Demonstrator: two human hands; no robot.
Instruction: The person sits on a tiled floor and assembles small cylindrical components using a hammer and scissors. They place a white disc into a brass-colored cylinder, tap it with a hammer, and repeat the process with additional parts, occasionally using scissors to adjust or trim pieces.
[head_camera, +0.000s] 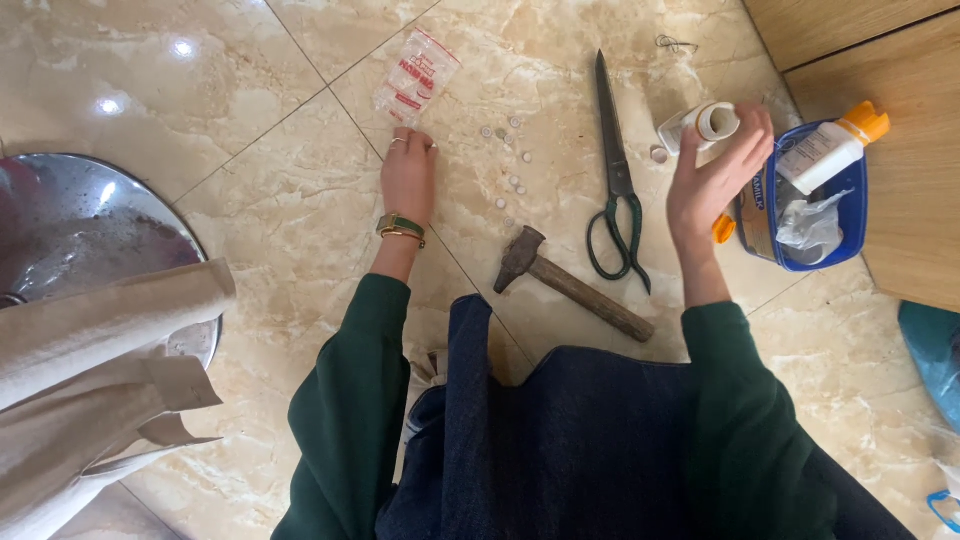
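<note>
My left hand (408, 172) reaches forward over the marble floor, fingertips at the mouth of a clear plastic bag with red print (416, 76); whether it grips the bag is unclear. My right hand (716, 172) is raised and wrapped around a small white bottle (702, 124) lying sideways with its open mouth showing. A little white cap (659, 154) lies beside the bottle. Several small pale round pieces (508, 160) are scattered on the floor between my hands.
Long dark-handled scissors (617, 170) and a wooden-handled hammer (570, 282) lie on the tiles. A blue tub (850, 210) holds a white bottle with an orange cap (828, 148). Wooden furniture (900, 60) stands right; a steel basin (70, 230) and beige cloth (90, 390) left.
</note>
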